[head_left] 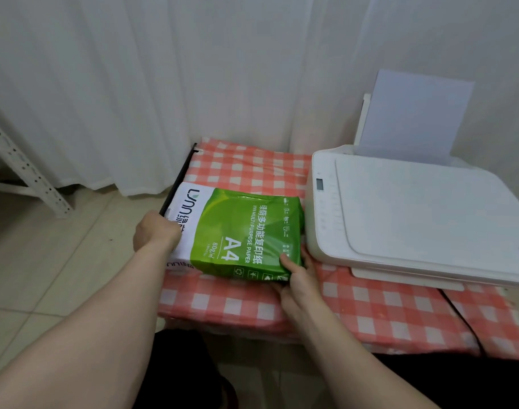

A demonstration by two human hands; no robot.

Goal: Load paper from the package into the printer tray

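Observation:
A green and white package of A4 paper (240, 231) lies flat on the left half of the table, beside a white printer (414, 216). My left hand (155, 231) grips the package's white left end. My right hand (299, 273) holds its near right corner, thumb on top of the green wrapper. White sheets (411, 116) stand upright in the printer's rear tray.
The table wears a red and white checked cloth (370, 308). White curtains (163, 84) hang close behind it. A white metal rack leg (25, 169) stands on the tiled floor at the left. A black cable (464, 317) runs down the cloth's front right.

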